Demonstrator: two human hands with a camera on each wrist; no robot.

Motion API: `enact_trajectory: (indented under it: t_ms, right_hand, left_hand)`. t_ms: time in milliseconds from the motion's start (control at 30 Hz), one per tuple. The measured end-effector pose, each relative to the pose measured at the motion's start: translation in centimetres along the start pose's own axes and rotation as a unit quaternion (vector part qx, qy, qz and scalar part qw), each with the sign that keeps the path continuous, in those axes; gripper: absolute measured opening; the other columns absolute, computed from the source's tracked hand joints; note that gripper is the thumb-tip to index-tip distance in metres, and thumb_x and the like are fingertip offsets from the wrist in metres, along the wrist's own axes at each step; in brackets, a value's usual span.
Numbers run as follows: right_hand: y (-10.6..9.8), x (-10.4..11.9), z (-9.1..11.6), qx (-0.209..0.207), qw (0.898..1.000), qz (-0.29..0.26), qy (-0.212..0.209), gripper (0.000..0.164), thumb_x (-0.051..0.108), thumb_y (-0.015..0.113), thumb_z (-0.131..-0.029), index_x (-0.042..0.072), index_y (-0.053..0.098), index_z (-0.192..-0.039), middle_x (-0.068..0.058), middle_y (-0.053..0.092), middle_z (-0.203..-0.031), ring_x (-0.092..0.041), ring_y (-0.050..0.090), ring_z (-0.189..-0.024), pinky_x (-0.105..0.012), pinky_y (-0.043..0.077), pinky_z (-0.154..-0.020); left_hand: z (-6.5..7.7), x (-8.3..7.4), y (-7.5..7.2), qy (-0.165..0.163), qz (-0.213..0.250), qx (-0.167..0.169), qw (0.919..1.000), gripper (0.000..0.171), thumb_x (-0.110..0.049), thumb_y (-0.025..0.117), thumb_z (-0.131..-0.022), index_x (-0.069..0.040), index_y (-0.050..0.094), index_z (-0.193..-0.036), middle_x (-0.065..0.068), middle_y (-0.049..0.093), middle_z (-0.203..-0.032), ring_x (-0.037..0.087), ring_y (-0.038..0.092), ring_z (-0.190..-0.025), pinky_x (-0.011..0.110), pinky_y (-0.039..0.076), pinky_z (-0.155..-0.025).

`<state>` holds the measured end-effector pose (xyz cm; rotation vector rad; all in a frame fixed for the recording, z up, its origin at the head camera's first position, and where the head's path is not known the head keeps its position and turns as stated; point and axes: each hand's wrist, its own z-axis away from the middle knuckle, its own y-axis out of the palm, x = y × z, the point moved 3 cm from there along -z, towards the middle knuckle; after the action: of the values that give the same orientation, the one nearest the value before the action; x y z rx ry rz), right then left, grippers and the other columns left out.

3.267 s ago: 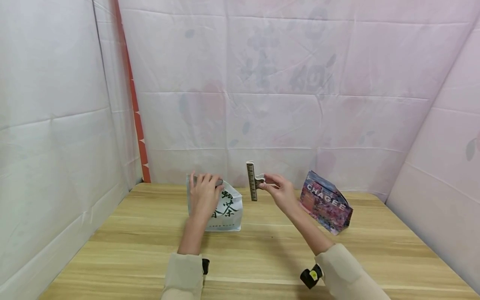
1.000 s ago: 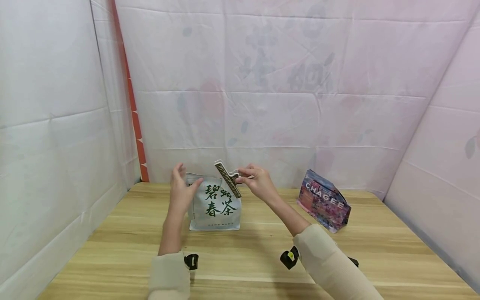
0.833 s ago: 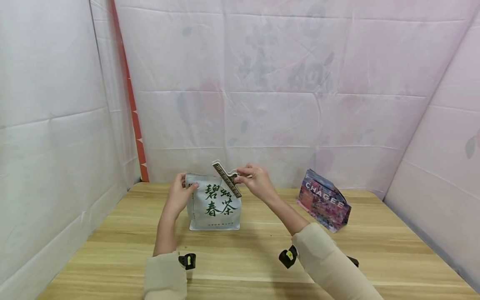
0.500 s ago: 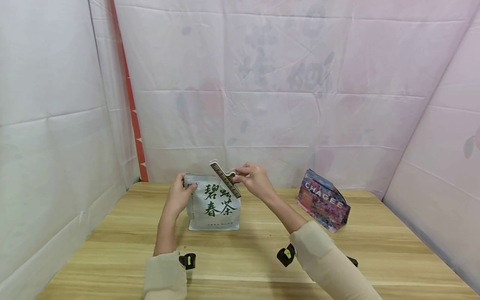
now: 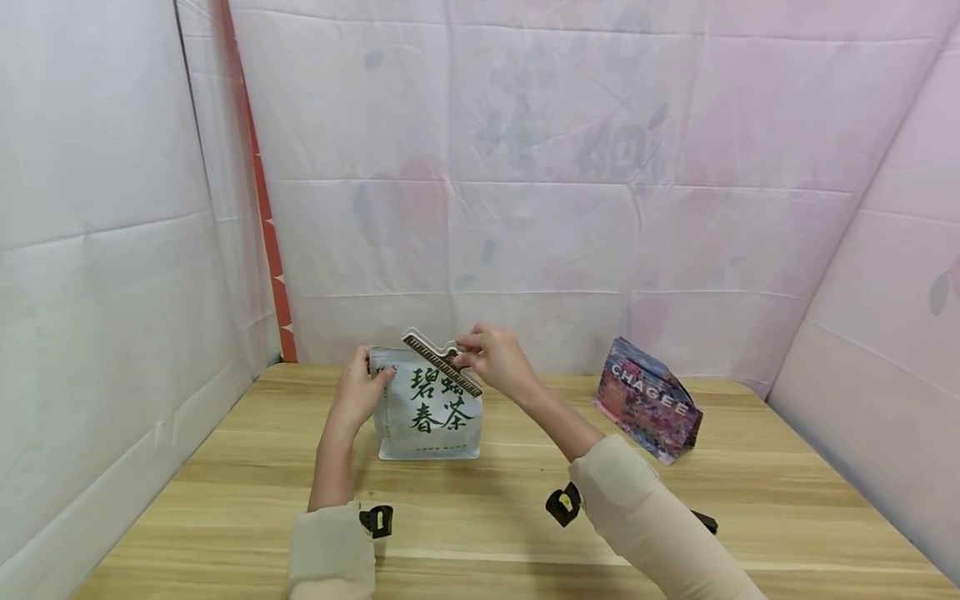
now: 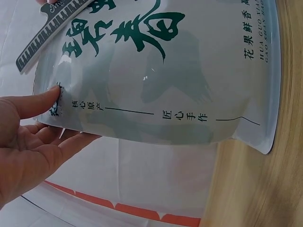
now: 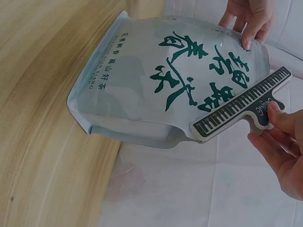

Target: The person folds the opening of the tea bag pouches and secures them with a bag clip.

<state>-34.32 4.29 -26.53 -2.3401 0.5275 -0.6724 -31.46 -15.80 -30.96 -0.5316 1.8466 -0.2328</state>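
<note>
A pale grey-green tea bag (image 5: 429, 437) with large green characters stands upright on the table. My left hand (image 5: 356, 393) pinches its upper left edge, thumb on the printed front and fingers behind, as the left wrist view also shows. My right hand (image 5: 497, 360) pinches the handles of a wide clip (image 7: 241, 105) patterned like piano keys. The clip slants across the bag's top right corner, its lower end right at the corner in the right wrist view. Its upper end stands above the bag's top edge in the head view.
A purple and blue CHAGEE bag (image 5: 647, 400) leans on the wooden table (image 5: 480, 517) to the right. Pale cloth walls (image 5: 525, 233) close off the back and both sides. A small dark object (image 5: 705, 522) shows beside the right sleeve.
My left hand has gone from the bag's top to its upper left edge and taken hold there. My right hand has brought the clip leftward onto the bag's top right, tilting it from upright to slanted.
</note>
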Motion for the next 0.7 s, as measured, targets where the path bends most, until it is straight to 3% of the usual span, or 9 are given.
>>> enact_trajectory:
  t_ms: [267,500,700]
  right_hand:
    - [0.15,0.12,-0.02,0.010,1.000,0.000,-0.011,0.018,0.001,0.072,-0.076,-0.007,0.069,-0.092,-0.003,0.053,-0.071,-0.012,0.056,-0.063,-0.021,0.047,-0.056]
    - [0.73,-0.21,0.34,0.020,0.998,-0.024,0.055,0.026,0.003,0.070,-0.080,-0.006,0.065,-0.104,-0.008,0.055,-0.082,-0.020,0.060,-0.077,-0.024,0.050,-0.071]
    - [0.57,-0.44,0.67,0.012,0.994,-0.078,0.081,0.035,0.000,0.067,-0.082,-0.004,0.058,-0.116,-0.015,0.060,-0.101,-0.027,0.060,-0.092,-0.029,0.049,-0.081]
  left_hand:
    - [0.06,0.01,-0.03,-0.009,-0.001,0.004,0.9999,0.029,-0.001,0.054,-0.091,0.008,0.038,-0.113,0.032,0.045,-0.122,0.042,0.039,-0.119,0.052,0.034,-0.095]
    - [0.00,0.19,-0.02,-0.010,-0.005,0.010,0.9999,0.034,-0.004,0.054,-0.091,0.008,0.037,-0.118,0.032,0.043,-0.126,0.042,0.039,-0.119,0.052,0.035,-0.094]
    - [-0.17,0.07,0.11,-0.020,0.013,0.003,0.9997,0.040,-0.009,0.053,-0.092,0.006,0.032,-0.123,0.030,0.040,-0.129,0.041,0.039,-0.119,0.051,0.035,-0.094]
